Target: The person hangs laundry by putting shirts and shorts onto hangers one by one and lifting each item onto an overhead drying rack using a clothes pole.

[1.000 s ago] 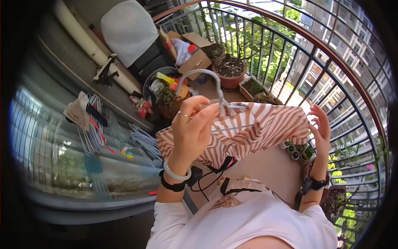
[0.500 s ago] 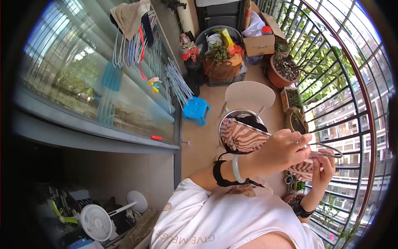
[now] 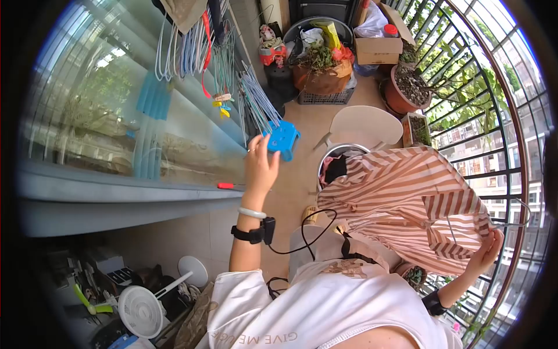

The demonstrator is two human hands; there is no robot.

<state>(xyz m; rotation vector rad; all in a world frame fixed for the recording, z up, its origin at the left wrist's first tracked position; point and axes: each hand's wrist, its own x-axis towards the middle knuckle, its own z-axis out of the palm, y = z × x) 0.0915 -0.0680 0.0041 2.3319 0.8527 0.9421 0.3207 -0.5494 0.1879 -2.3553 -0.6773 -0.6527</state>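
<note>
In the head view my right hand point(image 3: 487, 251) is closed on the collar end of a pink-and-white striped shirt point(image 3: 389, 192). A thin hanger point(image 3: 521, 216) has its hook sticking out past that collar. The shirt is spread out sideways, its far end lying over a round metal-rimmed tub point(image 3: 321, 167) with dark and pink cloth inside. My left hand point(image 3: 261, 170) is empty with its fingers apart, at the near side of a blue stool point(image 3: 283, 139). Several thin hangers point(image 3: 258, 102) lean over that stool, just beyond my fingertips; I cannot tell whether they touch.
A pale chair point(image 3: 365, 125) stands behind the tub. Potted plants point(image 3: 407, 87) line the barred railing point(image 3: 514, 145) on the right. More hangers point(image 3: 186, 55) hang by the glass door on the left. A white fan point(image 3: 139, 311) sits at lower left.
My left hand has left the hanger hook and swung left to beside the blue stool. My right hand has moved outward to the right, and the striped shirt now hangs spread out from it.
</note>
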